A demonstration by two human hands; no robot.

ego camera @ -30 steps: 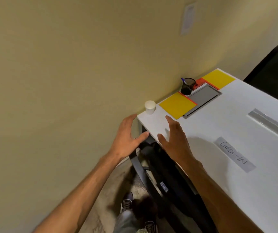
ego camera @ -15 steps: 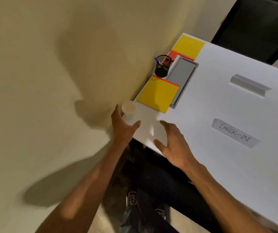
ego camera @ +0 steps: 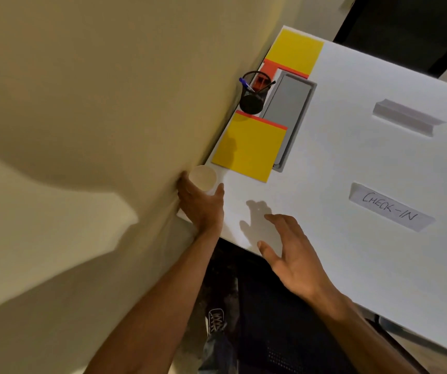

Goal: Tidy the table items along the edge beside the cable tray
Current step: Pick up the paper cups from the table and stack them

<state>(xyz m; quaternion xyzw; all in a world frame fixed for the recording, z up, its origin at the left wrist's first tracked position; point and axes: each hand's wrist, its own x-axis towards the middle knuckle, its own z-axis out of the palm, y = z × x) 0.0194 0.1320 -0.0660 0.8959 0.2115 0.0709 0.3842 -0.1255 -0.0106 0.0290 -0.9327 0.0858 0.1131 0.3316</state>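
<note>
A small white paper cup [ego camera: 202,177] stands at the near left corner of the white table [ego camera: 351,252], against the wall. My left hand [ego camera: 202,205] curls around it, thumb on the right side and fingers on the wall side. My right hand [ego camera: 288,252] hovers over the table's near edge, fingers spread and holding nothing. Beyond the cup lies a yellow pad [ego camera: 250,147] with an orange edge. A black mesh pen cup [ego camera: 253,94] with pens stands beside the grey cable tray [ego camera: 288,103]. A second yellow pad [ego camera: 295,51] lies at the far end.
A beige wall [ego camera: 95,103] runs tight along the table's left edge. A "CHECK-IN" paper sign [ego camera: 391,207] and a folded blank sign [ego camera: 405,117] sit toward the middle. A dark chair [ego camera: 411,25] stands beyond the far edge. My legs and shoes [ego camera: 217,322] are below.
My left hand moved forward from the table corner and closed around the white cup. The view shifted closer and more overhead. My right hand stayed open near the table edge.
</note>
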